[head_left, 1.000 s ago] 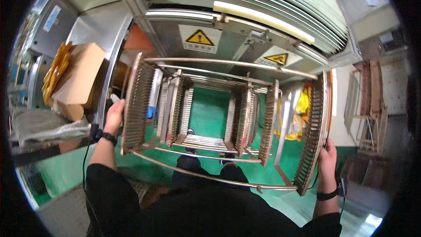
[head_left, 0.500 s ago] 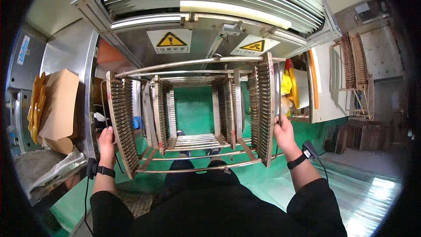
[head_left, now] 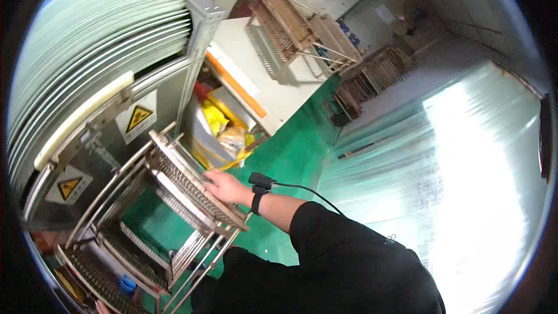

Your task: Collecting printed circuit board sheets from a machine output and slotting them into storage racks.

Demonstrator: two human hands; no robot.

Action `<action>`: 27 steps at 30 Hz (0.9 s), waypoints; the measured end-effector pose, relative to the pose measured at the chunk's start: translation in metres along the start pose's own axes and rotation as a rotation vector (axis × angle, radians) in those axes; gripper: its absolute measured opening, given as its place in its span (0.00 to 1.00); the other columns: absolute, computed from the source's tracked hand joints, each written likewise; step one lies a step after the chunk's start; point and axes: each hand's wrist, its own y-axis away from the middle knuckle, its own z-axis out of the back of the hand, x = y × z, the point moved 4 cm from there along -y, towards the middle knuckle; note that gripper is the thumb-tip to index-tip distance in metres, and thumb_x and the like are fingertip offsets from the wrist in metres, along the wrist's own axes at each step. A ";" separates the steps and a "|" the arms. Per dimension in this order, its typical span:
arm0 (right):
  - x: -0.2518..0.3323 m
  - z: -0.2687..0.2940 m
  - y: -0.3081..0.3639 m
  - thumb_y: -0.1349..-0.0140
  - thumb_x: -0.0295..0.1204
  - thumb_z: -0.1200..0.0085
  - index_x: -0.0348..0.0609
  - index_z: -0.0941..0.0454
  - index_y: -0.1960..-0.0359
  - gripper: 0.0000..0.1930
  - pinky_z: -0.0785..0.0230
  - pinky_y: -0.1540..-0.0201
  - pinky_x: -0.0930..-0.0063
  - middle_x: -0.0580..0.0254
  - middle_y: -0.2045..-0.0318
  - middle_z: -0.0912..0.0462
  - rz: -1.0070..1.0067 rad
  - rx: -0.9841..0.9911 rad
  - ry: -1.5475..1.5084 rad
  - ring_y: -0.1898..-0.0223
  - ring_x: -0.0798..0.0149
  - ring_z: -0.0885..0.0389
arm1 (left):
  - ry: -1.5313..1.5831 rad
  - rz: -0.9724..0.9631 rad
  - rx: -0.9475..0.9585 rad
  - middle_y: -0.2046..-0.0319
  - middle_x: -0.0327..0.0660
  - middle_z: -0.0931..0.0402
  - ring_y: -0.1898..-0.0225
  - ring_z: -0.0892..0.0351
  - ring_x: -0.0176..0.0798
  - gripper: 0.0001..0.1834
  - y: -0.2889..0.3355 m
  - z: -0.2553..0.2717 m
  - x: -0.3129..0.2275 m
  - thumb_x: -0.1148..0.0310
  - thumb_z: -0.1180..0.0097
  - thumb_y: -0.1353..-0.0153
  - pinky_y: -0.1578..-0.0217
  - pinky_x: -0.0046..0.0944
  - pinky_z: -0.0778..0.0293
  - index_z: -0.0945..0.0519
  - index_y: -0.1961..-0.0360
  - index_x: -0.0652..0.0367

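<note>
Rack point(head_left: 189, 184) cropped, right hand point(head_left: 224, 186) holding it, left hand point(head_left: 102, 307) barely visible

I see two yellow-triangle warning signs point(head_left: 139, 120) at left; one right hand point(head_left: 225, 185), wearing one black wristband point(head_left: 256, 200) and one black device point(head_left: 261, 180) trailing one cable point(head_left: 311, 190); under it one slotted metal rack point(head_left: 183, 177), perhaps several nested, too tangled from here to count; farther off, one white table point(head_left: 285, 104); one orange strip point(head_left: 235, 84) at its left edge.
</note>
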 end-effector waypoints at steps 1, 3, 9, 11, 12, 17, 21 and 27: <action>0.009 0.012 -0.001 0.33 0.40 0.48 0.38 0.28 0.44 0.22 0.32 0.41 0.56 0.40 0.50 0.23 -0.057 0.050 -0.008 0.47 0.41 0.24 | 0.033 0.011 0.010 0.35 0.57 0.33 0.39 0.32 0.60 0.28 0.006 -0.004 -0.018 0.53 0.58 0.25 0.38 0.48 0.35 0.27 0.38 0.66; -0.004 0.019 -0.010 0.32 0.42 0.48 0.36 0.29 0.42 0.25 0.33 0.40 0.57 0.39 0.47 0.24 -0.097 -0.038 -0.003 0.45 0.41 0.25 | 0.124 0.060 -0.026 0.40 0.52 0.29 0.41 0.30 0.56 0.30 -0.004 -0.001 0.007 0.47 0.56 0.27 0.41 0.51 0.33 0.29 0.35 0.58; -0.078 0.001 -0.030 0.33 0.56 0.53 0.28 0.31 0.42 0.37 0.38 0.36 0.54 0.28 0.43 0.27 -0.414 -0.176 -0.096 0.38 0.37 0.30 | 0.230 0.139 -0.055 0.42 0.47 0.27 0.42 0.29 0.51 0.33 -0.001 -0.020 -0.003 0.42 0.57 0.29 0.40 0.49 0.33 0.31 0.32 0.52; -0.070 -0.020 -0.036 0.33 0.57 0.54 0.27 0.31 0.42 0.38 0.37 0.37 0.55 0.28 0.44 0.26 -0.413 0.048 -0.116 0.40 0.36 0.28 | 0.290 0.183 -0.052 0.41 0.47 0.27 0.41 0.30 0.51 0.34 0.005 -0.022 -0.002 0.41 0.58 0.29 0.39 0.49 0.34 0.32 0.32 0.53; -0.066 -0.033 -0.037 0.33 0.58 0.54 0.25 0.32 0.43 0.39 0.36 0.38 0.56 0.28 0.45 0.25 -0.415 0.260 -0.130 0.41 0.35 0.27 | 0.327 0.207 -0.048 0.40 0.47 0.28 0.40 0.30 0.51 0.35 0.008 -0.025 -0.001 0.41 0.58 0.29 0.38 0.48 0.35 0.33 0.32 0.54; -0.085 -0.050 -0.055 0.31 0.61 0.59 0.22 0.27 0.47 0.41 0.34 0.40 0.59 0.28 0.47 0.23 -0.506 0.126 -0.300 0.43 0.39 0.24 | 0.703 0.329 0.048 0.38 0.46 0.30 0.38 0.31 0.50 0.38 0.018 -0.028 -0.003 0.38 0.61 0.29 0.35 0.48 0.37 0.36 0.30 0.57; -0.029 -0.030 -0.055 0.25 0.51 0.66 0.37 0.29 0.38 0.30 0.39 0.36 0.64 0.55 0.42 0.22 -0.397 0.233 -0.382 0.42 0.58 0.26 | 1.284 0.465 0.346 0.36 0.45 0.31 0.35 0.33 0.50 0.41 0.031 -0.026 0.032 0.37 0.63 0.29 0.33 0.47 0.39 0.38 0.29 0.60; -0.066 0.002 -0.015 0.30 0.58 0.57 0.34 0.33 0.34 0.38 0.42 0.33 0.65 0.55 0.37 0.27 -0.685 0.150 -0.760 0.36 0.60 0.31 | 1.024 0.410 0.292 0.53 0.39 0.21 0.51 0.22 0.39 0.32 0.033 -0.006 -0.033 0.36 0.61 0.30 0.47 0.42 0.28 0.24 0.47 0.55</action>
